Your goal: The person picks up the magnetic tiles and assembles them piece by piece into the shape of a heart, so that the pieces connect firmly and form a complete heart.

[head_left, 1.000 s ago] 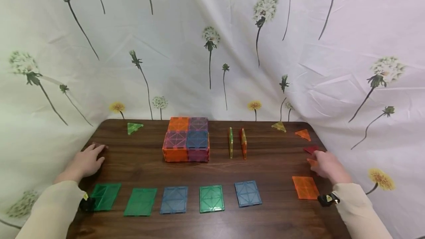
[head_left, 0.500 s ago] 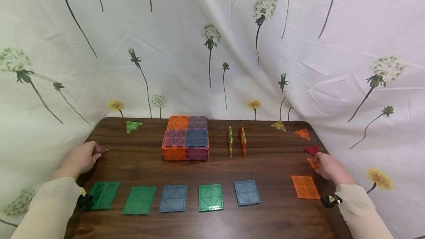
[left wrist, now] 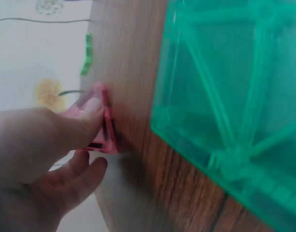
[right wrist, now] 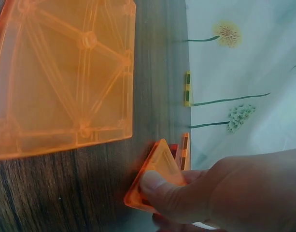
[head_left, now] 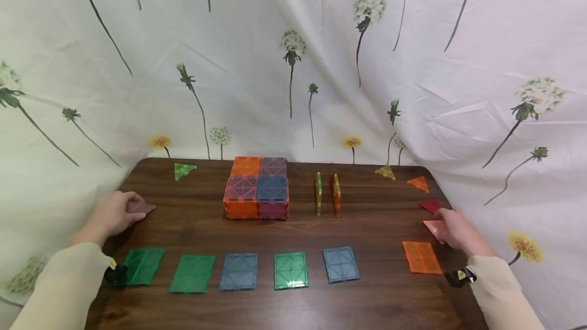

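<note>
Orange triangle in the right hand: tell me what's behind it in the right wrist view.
A bit of the red triangle shows past the orange triangle, with another orange tile beyond. The right hand and its piece cover the rest of the red triangle.

From where I stand, it looks like a screened-off play corner, though whether in a home or a studio I can't tell. A creased pale cloth point(head_left: 247, 39) printed with dandelions point(head_left: 293, 44) hangs behind the bench point(head_left: 192, 238) and round both sides. The top is dark wood-grain with rounded far corners, and see-through coloured toy tiles point(head_left: 291, 270) are spread over it.
</note>
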Demonstrator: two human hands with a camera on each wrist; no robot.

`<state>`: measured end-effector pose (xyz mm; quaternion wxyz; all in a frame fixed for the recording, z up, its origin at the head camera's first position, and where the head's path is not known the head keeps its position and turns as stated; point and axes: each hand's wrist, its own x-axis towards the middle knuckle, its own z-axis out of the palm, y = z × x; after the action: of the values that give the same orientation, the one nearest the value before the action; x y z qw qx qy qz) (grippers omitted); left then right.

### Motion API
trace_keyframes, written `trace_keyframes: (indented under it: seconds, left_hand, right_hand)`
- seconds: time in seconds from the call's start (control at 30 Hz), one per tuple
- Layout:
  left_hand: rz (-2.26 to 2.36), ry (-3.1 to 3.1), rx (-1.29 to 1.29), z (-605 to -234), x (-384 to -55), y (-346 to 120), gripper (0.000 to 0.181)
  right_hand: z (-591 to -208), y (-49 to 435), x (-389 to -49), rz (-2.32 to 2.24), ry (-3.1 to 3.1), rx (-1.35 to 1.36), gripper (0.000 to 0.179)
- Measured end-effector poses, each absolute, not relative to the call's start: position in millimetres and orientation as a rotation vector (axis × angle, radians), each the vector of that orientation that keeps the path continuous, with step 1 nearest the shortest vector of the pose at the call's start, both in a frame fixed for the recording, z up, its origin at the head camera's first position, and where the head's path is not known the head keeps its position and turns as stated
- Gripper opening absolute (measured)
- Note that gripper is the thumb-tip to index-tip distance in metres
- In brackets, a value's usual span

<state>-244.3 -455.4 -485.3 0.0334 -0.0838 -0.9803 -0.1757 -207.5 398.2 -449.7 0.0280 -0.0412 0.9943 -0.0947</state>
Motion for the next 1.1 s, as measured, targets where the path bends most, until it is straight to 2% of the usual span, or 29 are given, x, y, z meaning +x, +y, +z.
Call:
trace_keyframes:
  seconds: [0.17,0.3,0.63,0.87,1.1]
  left_hand:
    - [-0.631,-2.954,-0.297,-484,-234,-436,0.017]
    - [-0.683,-2.923,-0.38,-484,-226,-410,0.013]
    - [-0.712,-2.967,-0.667,-477,-217,-336,0.012]
    - [-0.749,-2.932,-0.838,-475,-212,-290,0.011]
    - [-0.768,-2.863,-1.001,-480,-210,-252,0.01]
  right_hand:
    - [-448,400,-205,-0.304,3.134,-0.283,0.027]
    - [-442,392,-201,-0.354,3.164,-0.367,0.021]
    - [-438,334,-202,-0.506,3.167,-0.634,0.024]
    - [-445,298,-209,-0.466,3.071,-0.674,0.018]
    - [-457,264,-217,-0.426,3.013,-0.832,0.015]
